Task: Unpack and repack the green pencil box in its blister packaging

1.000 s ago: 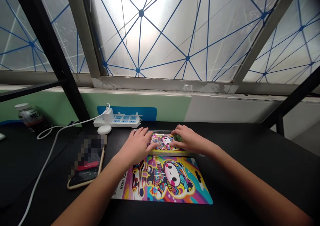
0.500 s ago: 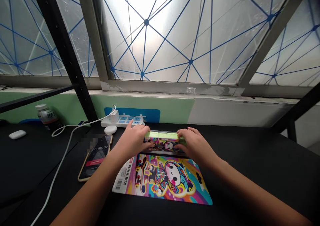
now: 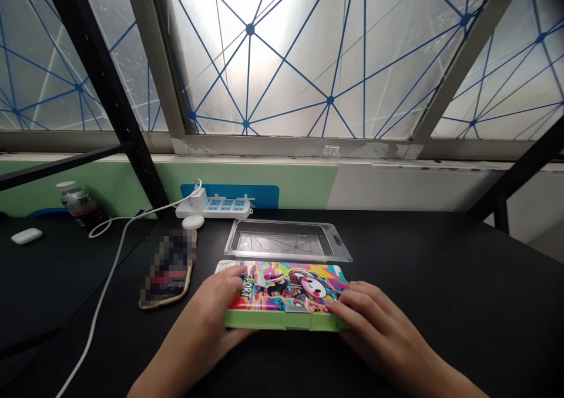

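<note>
A colourful pencil box (image 3: 288,286) with a cartoon bear on its lid and a green front edge sits low in front of me. My left hand (image 3: 220,310) is closed on its left end, fingertips on the lid and thumb at the lower front edge. Round the right end, my right hand (image 3: 368,316) grips it with fingers on the lid's corner; its thumb is hidden. Just behind the box, a clear plastic blister shell (image 3: 282,239) rests on the black table. A strip of white shows at the box's back left corner.
A phone (image 3: 170,272) lies to the left, beside a white cable (image 3: 106,289). Farther back are a power strip (image 3: 220,207), a white round case (image 3: 192,222), a bottle (image 3: 79,201) and a computer mouse (image 3: 26,235). Black frame posts (image 3: 110,93) rise at the sides.
The pencil box has come out of the clear shell and moved toward me, over where the printed card lay. The shell now lies behind it. Both hands have come nearer, and the view shifted slightly.
</note>
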`<state>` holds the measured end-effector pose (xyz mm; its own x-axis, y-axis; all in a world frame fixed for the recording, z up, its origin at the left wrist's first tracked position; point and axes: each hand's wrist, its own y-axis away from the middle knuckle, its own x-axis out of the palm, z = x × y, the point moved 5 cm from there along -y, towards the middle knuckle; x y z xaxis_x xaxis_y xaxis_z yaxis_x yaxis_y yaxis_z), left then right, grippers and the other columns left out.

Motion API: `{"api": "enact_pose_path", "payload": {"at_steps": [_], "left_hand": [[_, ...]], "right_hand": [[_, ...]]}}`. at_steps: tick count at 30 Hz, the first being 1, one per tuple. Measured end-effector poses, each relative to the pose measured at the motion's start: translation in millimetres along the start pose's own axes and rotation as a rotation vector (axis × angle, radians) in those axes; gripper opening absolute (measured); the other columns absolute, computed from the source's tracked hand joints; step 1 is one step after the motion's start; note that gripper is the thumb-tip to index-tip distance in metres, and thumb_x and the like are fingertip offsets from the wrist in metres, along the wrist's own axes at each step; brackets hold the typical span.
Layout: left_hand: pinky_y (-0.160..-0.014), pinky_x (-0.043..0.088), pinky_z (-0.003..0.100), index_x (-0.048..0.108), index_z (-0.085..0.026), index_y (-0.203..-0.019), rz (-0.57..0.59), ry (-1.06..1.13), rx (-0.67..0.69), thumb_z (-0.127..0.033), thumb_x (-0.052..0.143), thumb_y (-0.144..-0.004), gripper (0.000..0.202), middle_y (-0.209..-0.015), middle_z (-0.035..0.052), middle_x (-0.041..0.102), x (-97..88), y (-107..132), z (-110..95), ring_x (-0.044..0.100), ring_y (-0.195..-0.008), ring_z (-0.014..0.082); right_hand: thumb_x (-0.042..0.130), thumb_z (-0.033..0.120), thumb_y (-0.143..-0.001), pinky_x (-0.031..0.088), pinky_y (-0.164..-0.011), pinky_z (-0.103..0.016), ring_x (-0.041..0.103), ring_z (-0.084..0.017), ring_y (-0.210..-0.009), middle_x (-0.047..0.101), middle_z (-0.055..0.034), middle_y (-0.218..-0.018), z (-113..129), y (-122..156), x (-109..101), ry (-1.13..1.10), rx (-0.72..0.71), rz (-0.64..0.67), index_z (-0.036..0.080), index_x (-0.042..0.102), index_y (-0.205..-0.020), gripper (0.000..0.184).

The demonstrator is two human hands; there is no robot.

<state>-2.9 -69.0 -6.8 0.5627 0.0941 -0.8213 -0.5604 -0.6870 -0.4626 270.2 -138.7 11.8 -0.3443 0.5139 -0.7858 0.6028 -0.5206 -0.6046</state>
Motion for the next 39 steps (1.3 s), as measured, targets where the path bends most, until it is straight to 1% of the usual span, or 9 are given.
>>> {"api": "enact_pose_path", "payload": {"at_steps": [4, 11, 17, 20, 25, 29, 34, 36, 39], "left_hand": [[-0.108, 0.045, 0.052, 0.038, -0.027, -0.141, 0.165, 0.145, -0.297, -0.04, 0.083, -0.072, 0.083, -0.151, 0.0157, 0.045, 5.2, 8.5, 15.6, 0.047, -0.136, 0.0365], [-0.115, 0.035, 0.051, 0.025, -0.031, -0.155, 0.194, 0.223, -0.411, -0.041, 0.072, -0.082, 0.087, -0.157, 0.0103, 0.038, 9.3, 11.5, 19.0, 0.037, -0.144, 0.0338], [-0.115, 0.034, 0.051, 0.014, -0.034, -0.157, 0.151, 0.261, -0.436, -0.035, 0.072, -0.082, 0.095, -0.155, 0.0108, 0.038, 8.5, 8.4, 18.8, 0.039, -0.142, 0.0335], [-0.112, 0.038, 0.051, 0.011, -0.036, -0.158, 0.121, 0.277, -0.423, -0.034, 0.073, -0.081, 0.099, -0.153, 0.0109, 0.04, 6.6, 6.0, 14.6, 0.043, -0.139, 0.0344], [-0.112, 0.037, 0.051, -0.004, -0.035, -0.158, 0.146, 0.249, -0.412, -0.033, 0.072, -0.082, 0.108, -0.148, 0.0117, 0.047, 7.5, 7.2, 10.9, 0.042, -0.14, 0.0335], [-0.112, 0.037, 0.054, 0.013, -0.033, -0.157, 0.13, 0.192, -0.371, -0.04, 0.073, -0.081, 0.098, -0.154, 0.0122, 0.041, 6.6, 6.8, 11.8, 0.042, -0.14, 0.0354], [-0.106, 0.046, 0.05, 0.047, -0.025, -0.141, 0.141, 0.191, -0.46, -0.051, 0.068, -0.084, 0.067, -0.143, 0.0125, 0.055, 5.0, 4.9, 17.8, 0.054, -0.129, 0.0351], [-0.106, 0.045, 0.05, 0.05, -0.022, -0.139, 0.146, 0.192, -0.488, -0.055, 0.063, -0.086, 0.063, -0.14, 0.0134, 0.056, 4.8, 5.1, 19.9, 0.055, -0.128, 0.0348], [-0.107, 0.044, 0.049, 0.048, -0.021, -0.141, 0.144, 0.211, -0.474, -0.057, 0.057, -0.091, 0.063, -0.142, 0.0144, 0.054, 5.0, 5.3, 20.4, 0.053, -0.13, 0.0341]], "right_hand": [[0.069, 0.038, -0.089, 0.055, -0.096, -0.037, 0.059, -0.028, -0.121, 0.059, -0.0145, -0.135, -13.0, 8.2, 8.0, -0.123, 0.2, 0.145, 0.022, 0.054, -0.136, 0.052], [0.061, 0.044, -0.093, 0.044, -0.11, -0.047, 0.043, -0.031, -0.14, 0.04, -0.0102, -0.157, -40.7, 21.0, 16.8, -0.28, 0.459, 0.349, 0.03, 0.044, -0.148, 0.059], [0.067, 0.048, -0.088, 0.041, -0.11, -0.052, 0.046, -0.032, -0.136, 0.055, -0.0076, -0.146, -55.9, 8.1, 6.3, -0.366, 0.48, 0.356, 0.034, 0.055, -0.14, 0.055], [0.054, 0.05, -0.095, 0.05, -0.098, -0.048, 0.062, -0.03, -0.116, 0.069, -0.0074, -0.126, -65.1, -3.5, 1.0, -0.431, 0.558, 0.264, 0.031, 0.068, -0.125, 0.038], [0.041, 0.052, -0.1, 0.055, -0.074, -0.036, 0.07, -0.025, -0.084, 0.076, -0.0062, -0.096, -81.3, -16.9, 5.1, -0.483, 0.76, 0.093, 0.023, 0.075, -0.101, 0.046], [0.042, 0.049, -0.1, 0.056, -0.074, -0.034, 0.07, -0.025, -0.088, 0.075, -0.0063, -0.1, -78.9, -9.9, 5.8, -0.49, 0.755, 0.044, 0.023, 0.073, -0.105, 0.04], [0.061, 0.048, -0.092, 0.052, -0.1, -0.043, 0.06, -0.028, -0.123, 0.061, -0.0107, -0.136, -58.2, 14.2, 5.3, -0.444, 0.518, 0.227, 0.028, 0.059, -0.133, 0.046], [0.068, 0.045, -0.088, 0.049, -0.104, -0.046, 0.053, -0.029, -0.131, 0.053, -0.0112, -0.146, -52.6, 21.3, 6.5, -0.374, 0.467, 0.265, 0.03, 0.049, -0.142, 0.059], [0.063, 0.038, -0.092, 0.05, -0.102, -0.046, 0.056, -0.028, -0.127, 0.059, -0.0111, -0.139, -50.6, 22.6, 7.3, -0.316, 0.46, 0.21, 0.029, 0.049, -0.141, 0.052]]}}
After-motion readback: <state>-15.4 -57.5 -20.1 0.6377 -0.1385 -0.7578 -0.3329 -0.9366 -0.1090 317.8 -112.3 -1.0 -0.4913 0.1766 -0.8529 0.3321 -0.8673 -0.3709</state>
